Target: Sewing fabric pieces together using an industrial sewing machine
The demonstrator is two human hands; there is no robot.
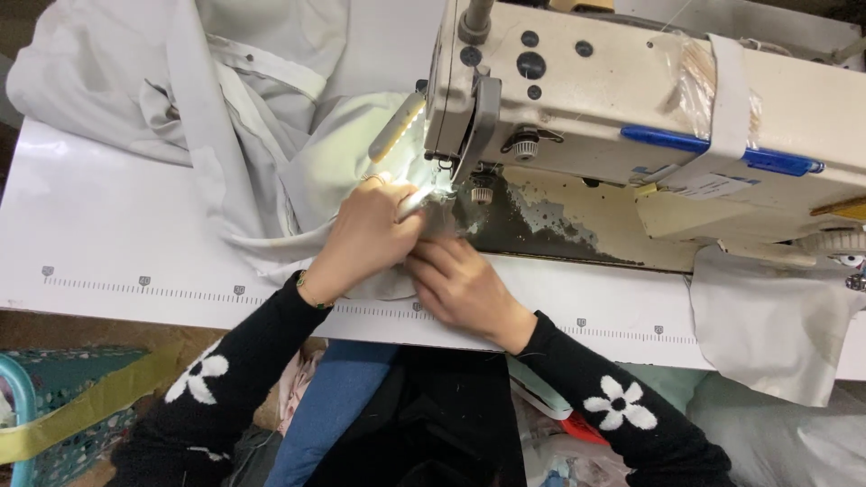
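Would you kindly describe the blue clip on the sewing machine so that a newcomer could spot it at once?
Start at the cream sewing machine that fills the upper right of the white table. Along its front face, right of the needle where both hands work, lies a long blue clip under a white strap. It is the only blue part on the machine.

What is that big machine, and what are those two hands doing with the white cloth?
The picture comes from a camera worn on a person's head, looking down at their own hands. The big cream machine is a sewing machine, standing on a white table with a ruler strip printed along its front edge. A small lamp shines where the needle comes down. White fabric is piled on the table and runs under the needle. The left hand and the right hand both press and pinch the fabric right beside the needle. The person wears black sleeves with white flowers.
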